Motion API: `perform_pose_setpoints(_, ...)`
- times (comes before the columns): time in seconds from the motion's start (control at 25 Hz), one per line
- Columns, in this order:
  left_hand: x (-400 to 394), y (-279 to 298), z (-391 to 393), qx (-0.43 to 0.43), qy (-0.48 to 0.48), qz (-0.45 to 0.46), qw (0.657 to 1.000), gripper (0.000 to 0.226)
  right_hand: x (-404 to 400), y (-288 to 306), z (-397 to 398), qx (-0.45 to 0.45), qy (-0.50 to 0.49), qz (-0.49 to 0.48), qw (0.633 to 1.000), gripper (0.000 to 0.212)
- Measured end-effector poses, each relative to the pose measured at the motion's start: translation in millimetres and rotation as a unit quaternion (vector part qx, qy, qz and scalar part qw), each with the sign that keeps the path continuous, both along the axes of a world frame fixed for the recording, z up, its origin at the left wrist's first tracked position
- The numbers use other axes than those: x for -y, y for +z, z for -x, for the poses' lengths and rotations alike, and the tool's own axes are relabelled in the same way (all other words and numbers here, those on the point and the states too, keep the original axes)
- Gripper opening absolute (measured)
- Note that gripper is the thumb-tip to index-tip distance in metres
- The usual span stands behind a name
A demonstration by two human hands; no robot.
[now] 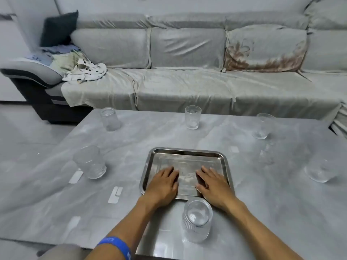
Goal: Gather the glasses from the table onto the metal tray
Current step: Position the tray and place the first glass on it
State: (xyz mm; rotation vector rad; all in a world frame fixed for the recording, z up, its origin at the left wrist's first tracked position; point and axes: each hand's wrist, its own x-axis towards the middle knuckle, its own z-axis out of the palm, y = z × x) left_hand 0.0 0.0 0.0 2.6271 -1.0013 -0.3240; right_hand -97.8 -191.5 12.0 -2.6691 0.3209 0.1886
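A square metal tray (185, 154) lies in the middle of the grey marble table (169, 136), with no glass on it. My left hand (163, 184) and my right hand (214, 186) rest flat on the tray's near half, fingers apart, holding nothing. Several clear ribbed glasses stand around it: one just in front of the tray (197, 220), one at the left (90, 162), one at the far left (110, 119), one at the far middle (192, 117), one at the far right (262, 125) and one at the right edge (320, 170).
A long grey sofa (187, 81) with cushions and crumpled cloths (86, 72) runs behind the table. White stickers (115, 194) lie on the table's left part. Grey floor shows to the left of the table.
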Motion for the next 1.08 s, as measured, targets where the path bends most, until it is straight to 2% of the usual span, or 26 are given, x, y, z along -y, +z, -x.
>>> perform_pose_setpoints(0.08,-6,7,2,-0.021,0.004,0.052,0.998,0.045,-2,22,14,-0.004,0.011,-0.128,0.992,0.056)
perform_pose_setpoints(0.12,-10,9,2,0.004,0.026,0.102,0.994,0.042,-6,34,25,0.016,0.019,-0.211,0.977,0.056)
perform_pose_setpoints(0.16,-15,15,1,0.055,0.082,0.144,0.985,0.041,-11,45,41,0.041,0.039,-0.285,0.957,0.058)
perform_pose_setpoints(0.24,-31,17,-3,0.104,0.251,0.17,0.947,0.049,-31,56,75,0.075,0.083,-0.33,0.937,0.072)
perform_pose_setpoints(0.28,-39,17,-4,0.077,0.313,0.163,0.932,0.051,-42,54,92,0.083,0.097,-0.315,0.941,0.084)
perform_pose_setpoints(0.36,-49,14,-4,0.008,0.333,0.153,0.931,0.038,-59,43,108,0.111,0.091,-0.251,0.957,0.1)
perform_pose_setpoints(0.44,-48,13,-2,-0.023,0.31,0.196,0.93,0.011,-68,35,109,0.144,0.053,-0.225,0.962,0.101)
perform_pose_setpoints(0.6,-46,14,3,-0.065,0.298,0.24,0.922,0.014,-69,16,111,0.162,-0.035,-0.236,0.957,0.095)
perform_pose_setpoints(0.72,-49,14,-1,-0.092,0.299,0.257,0.914,0.018,-68,21,104,0.168,-0.053,-0.235,0.956,0.09)
perform_pose_setpoints(0.8,-52,12,-3,-0.106,0.292,0.271,0.911,0.029,-60,35,78,0.213,-0.082,-0.273,0.935,0.089)
perform_pose_setpoints(0.92,-54,9,-7,-0.122,0.293,0.282,0.905,0.019,-51,57,12,0.287,-0.106,-0.296,0.905,0.088)
perform_pose_setpoints(1.08,-53,6,-11,-0.108,0.282,0.283,0.91,0.014,-60,52,-65,0.276,-0.103,-0.24,0.925,0.084)
